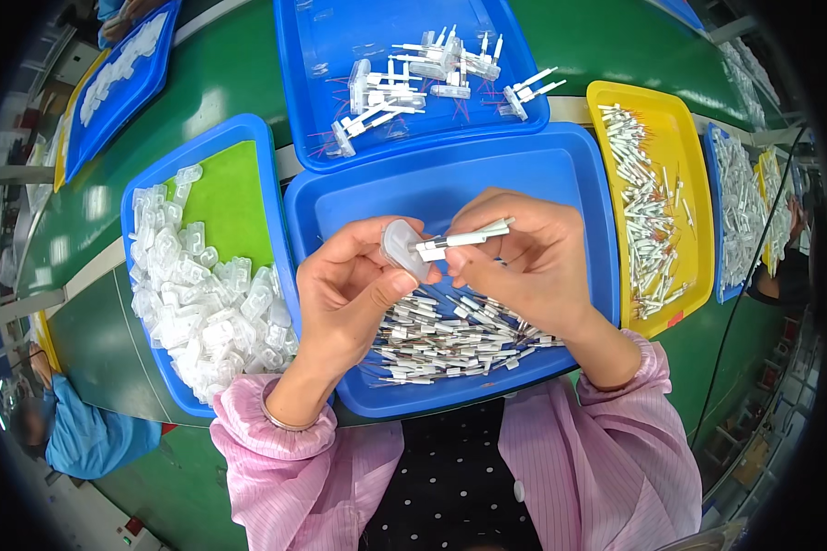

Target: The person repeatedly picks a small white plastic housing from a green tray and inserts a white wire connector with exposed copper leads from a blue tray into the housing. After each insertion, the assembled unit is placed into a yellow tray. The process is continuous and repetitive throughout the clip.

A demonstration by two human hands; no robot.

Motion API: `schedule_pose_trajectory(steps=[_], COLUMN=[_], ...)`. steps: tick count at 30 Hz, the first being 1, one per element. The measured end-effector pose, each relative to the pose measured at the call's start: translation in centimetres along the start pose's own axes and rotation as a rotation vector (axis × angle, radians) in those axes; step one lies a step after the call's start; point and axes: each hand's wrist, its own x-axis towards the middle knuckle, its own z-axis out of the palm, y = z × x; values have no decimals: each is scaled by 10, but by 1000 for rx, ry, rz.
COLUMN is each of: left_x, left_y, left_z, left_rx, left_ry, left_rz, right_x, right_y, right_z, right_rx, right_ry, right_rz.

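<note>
Between the thumb and fingers of my left hand (354, 280) is a translucent plastic housing (402, 246), rounded at one end. My right hand (528, 262) pinches a few thin white rods (464, 239), with a dark band on one of them. The rods' left ends meet the housing; how deep they sit in it I cannot tell. Both hands are over a blue tray (358, 397), above a pile of small white-and-silver rod parts (450, 340).
At left, a blue tray (268, 156) with a green bottom holds many clear housings (202, 312). Ahead, another blue tray (331, 28) bears joined pieces (441, 64). A yellow tray (698, 184) of white rods with orange wires stands right. A blue-sleeved person (92, 427) is at far left.
</note>
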Motion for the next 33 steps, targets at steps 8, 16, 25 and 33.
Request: schedule_pose_trajectory(steps=[8,16,25,33], left_x=[2,1,1,5], left_y=[-3,-7,-6,-6], left_z=[2,-5,0,-4], left_rx=[-90,-52,-45,16], left_ry=[61,28,71,76], left_rz=[-27,-7,19,25], right_x=[1,-1,-3,1], right_y=[6,14,26,25], right_z=[1,6,11,10], right_rx=[44,144,18,-2], right_ry=[-8,3,46,46], right_rz=[-23,71,-164,-165])
